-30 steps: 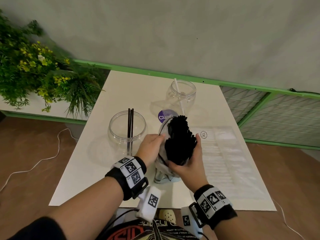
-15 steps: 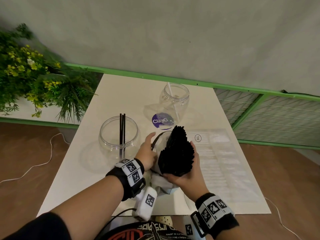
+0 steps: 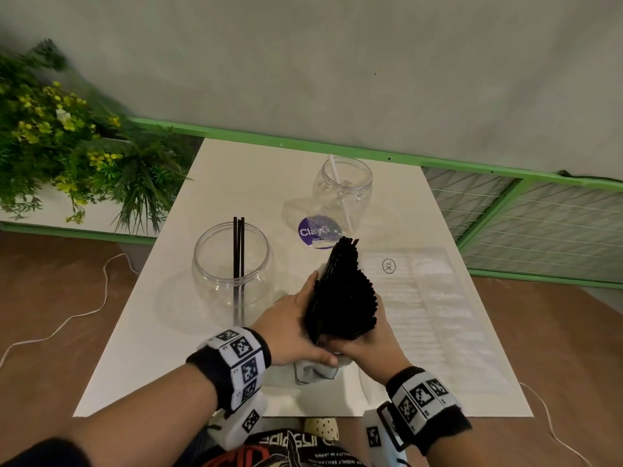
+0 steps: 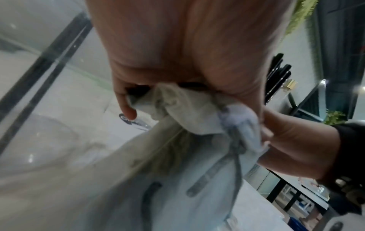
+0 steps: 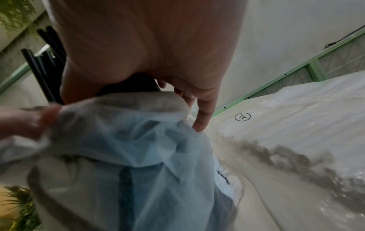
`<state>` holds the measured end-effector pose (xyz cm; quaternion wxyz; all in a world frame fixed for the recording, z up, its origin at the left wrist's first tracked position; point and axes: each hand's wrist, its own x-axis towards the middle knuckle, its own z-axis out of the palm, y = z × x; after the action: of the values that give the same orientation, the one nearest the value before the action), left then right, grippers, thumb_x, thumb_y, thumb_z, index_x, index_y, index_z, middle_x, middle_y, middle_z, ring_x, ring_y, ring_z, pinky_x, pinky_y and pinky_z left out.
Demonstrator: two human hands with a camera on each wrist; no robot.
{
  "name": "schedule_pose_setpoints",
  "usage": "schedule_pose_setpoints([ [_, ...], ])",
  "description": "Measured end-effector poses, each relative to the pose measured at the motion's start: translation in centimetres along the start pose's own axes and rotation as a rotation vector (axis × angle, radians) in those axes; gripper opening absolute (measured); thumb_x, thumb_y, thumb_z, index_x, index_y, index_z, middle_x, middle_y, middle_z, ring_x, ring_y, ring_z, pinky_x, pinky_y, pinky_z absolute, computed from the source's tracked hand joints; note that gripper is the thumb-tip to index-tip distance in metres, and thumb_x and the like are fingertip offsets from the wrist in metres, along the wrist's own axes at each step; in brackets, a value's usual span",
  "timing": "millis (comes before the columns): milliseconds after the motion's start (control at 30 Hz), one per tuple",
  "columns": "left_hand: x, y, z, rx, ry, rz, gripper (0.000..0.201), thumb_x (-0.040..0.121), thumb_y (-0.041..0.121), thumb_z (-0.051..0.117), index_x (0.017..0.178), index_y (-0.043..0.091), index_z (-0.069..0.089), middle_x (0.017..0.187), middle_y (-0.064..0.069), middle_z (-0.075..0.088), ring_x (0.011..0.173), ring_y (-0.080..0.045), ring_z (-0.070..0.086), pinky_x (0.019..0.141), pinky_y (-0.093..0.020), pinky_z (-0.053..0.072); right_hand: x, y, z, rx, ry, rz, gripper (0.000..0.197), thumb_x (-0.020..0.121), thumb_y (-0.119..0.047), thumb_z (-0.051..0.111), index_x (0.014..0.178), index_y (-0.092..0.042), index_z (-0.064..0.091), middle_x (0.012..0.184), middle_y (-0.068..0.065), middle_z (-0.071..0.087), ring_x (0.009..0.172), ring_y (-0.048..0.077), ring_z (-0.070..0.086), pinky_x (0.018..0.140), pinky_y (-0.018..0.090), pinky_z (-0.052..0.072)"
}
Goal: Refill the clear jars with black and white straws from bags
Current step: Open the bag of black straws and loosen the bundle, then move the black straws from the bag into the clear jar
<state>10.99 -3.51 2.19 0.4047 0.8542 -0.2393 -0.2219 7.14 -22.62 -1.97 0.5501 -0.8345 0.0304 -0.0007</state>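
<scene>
Gripping a thick bundle of black plastic straws between them, both hands work close together at the near middle of the white bench. The left hand lies along the bundle's left side with fingers reaching up it and its thumb curled round the crumpled mouth of a thin translucent plastic bag below. In the left wrist view that bag is bunched under the palm and hangs down, pale blue-grey with dark printed strokes. The right hand wraps the bundle's lower right side from behind; in the right wrist view its fingers curl round the dark straws just above the bag's gathered rim. The bundle stands tilted, its upper ends fanned and pointing away from the person, mostly out of the bag.

Left of the hands stands a wide clear round jar with a few black straws upright in it. Farther back, to the right, a second clear jar holds a single white straw leaning inside. Between that jar and the bundle lies a round purple label on clear film. A flat clear packet of white straws marked XL lies on the bench's right half. Green leafy plants with yellow flowers stand beyond the bench's left edge.
</scene>
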Motion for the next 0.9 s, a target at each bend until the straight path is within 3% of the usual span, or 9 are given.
schedule_pose_setpoints([
  [167, 1.3, -0.9, 1.2, -0.099, 0.139, -0.067, 0.103, 0.053, 0.042, 0.081, 0.137, 0.041, 0.021, 0.116, 0.008, 0.06, 0.103, -0.012, 0.061, 0.092, -0.038, 0.05, 0.7, 0.4, -0.2, -0.065, -0.078, 0.035, 0.108, 0.046, -0.062, 0.089, 0.137, -0.039, 0.035, 0.133, -0.003, 0.049, 0.128, 0.016, 0.047, 0.104, 0.045, 0.043],
  [233, 1.4, -1.5, 1.3, -0.118, 0.165, -0.075, 0.1, 0.049, 0.051, 0.078, 0.133, 0.042, 0.026, 0.115, 0.009, 0.059, 0.104, -0.011, 0.06, 0.094, -0.036, 0.049, 1.1, 0.5, -0.9, -0.103, -0.147, 0.039, 0.123, 0.045, -0.059, 0.091, 0.147, -0.032, 0.027, 0.144, -0.002, 0.042, 0.135, 0.016, 0.04, 0.11, 0.045, 0.038],
  [333, 1.4, -2.5, 1.5, -0.139, 0.169, -0.155, 0.097, 0.045, 0.05, 0.073, 0.132, 0.037, 0.033, 0.108, 0.005, 0.061, 0.099, -0.015, 0.063, 0.09, -0.039, 0.052, 1.7, 0.3, -2.3, -0.07, -0.296, 0.025, 0.14, 0.049, -0.039, 0.095, 0.154, -0.022, 0.005, 0.151, -0.005, 0.034, 0.14, 0.006, 0.031, 0.117, 0.031, 0.026],
  [400, 1.3, -2.5, 1.7, -0.145, 0.168, -0.173, 0.08, 0.047, 0.047, 0.072, 0.12, 0.033, 0.043, 0.1, 0.003, 0.061, 0.094, -0.019, 0.064, 0.084, -0.042, 0.055, 2.4, -0.3, -2.9, -0.063, -0.362, 0.042, 0.124, 0.05, -0.03, 0.095, 0.15, -0.013, 0.023, 0.143, -0.005, 0.046, 0.134, 0.005, 0.041, 0.116, 0.036, 0.03],
  [467, 1.2, -2.1, 1.8, -0.11, 0.166, -0.193, 0.071, 0.049, 0.043, 0.075, 0.113, 0.027, 0.049, 0.101, 0.002, 0.061, 0.096, -0.018, 0.062, 0.087, -0.039, 0.053, 3.0, -1.0, -3.0, -0.164, -0.374, 0.007, 0.101, 0.048, -0.038, 0.095, 0.135, -0.019, 0.047, 0.129, -0.006, 0.055, 0.122, 0.01, 0.051, 0.108, 0.043, 0.04],
  [567, 0.9, -1.7, 1.8, -0.12, 0.173, -0.211, 0.071, 0.051, 0.038, 0.082, 0.113, 0.018, 0.053, 0.106, -0.002, 0.062, 0.101, -0.018, 0.06, 0.093, -0.036, 0.049, 3.3, -1.8, -3.2, -0.547, -0.314, -0.029, 0.116, 0.037, -0.063, 0.087, 0.137, -0.04, 0.034, 0.131, -0.005, 0.031, 0.12, 0.014, 0.029, 0.108, 0.035, 0.028],
  [667, 0.4, -1.7, 1.7, -0.183, 0.153, -0.223, 0.082, 0.047, 0.044, 0.084, 0.117, 0.021, 0.049, 0.112, -0.001, 0.058, 0.106, -0.015, 0.056, 0.098, -0.033, 0.046, 3.3, -2.1, -3.4, -0.444, -0.358, 0.018, 0.135, 0.026, -0.071, 0.08, 0.141, -0.045, 0.017, 0.152, -0.009, 0.011, 0.137, 0.015, 0.015, 0.116, 0.041, 0.02],
  [767, -0.6, -1.4, 1.9, -0.32, 0.079, -0.286, 0.067, 0.052, 0.031, 0.088, 0.111, 0.023, 0.057, 0.106, 0.001, 0.065, 0.103, -0.011, 0.061, 0.095, -0.032, 0.049, 3.1, -1.7, -3.3, -0.192, -0.51, 0.017, 0.12, 0.034, -0.05, 0.095, 0.138, -0.031, 0.038, 0.144, -0.004, 0.043, 0.131, 0.014, 0.043, 0.109, 0.048, 0.039],
  [900, -3.7, -1.7, 2.2, -0.514, 0.118, -0.374, 0.066, 0.051, 0.02, 0.091, 0.111, 0.02, 0.062, 0.104, 0.002, 0.071, 0.101, -0.008, 0.064, 0.091, -0.027, 0.052, 2.6, -2.7, -1.7, -0.053, -0.578, 0.029, 0.1, 0.051, -0.02, 0.095, 0.132, -0.03, 0.039, 0.126, -0.013, 0.057, 0.119, -0.004, 0.051, 0.104, 0.026, 0.043],
])
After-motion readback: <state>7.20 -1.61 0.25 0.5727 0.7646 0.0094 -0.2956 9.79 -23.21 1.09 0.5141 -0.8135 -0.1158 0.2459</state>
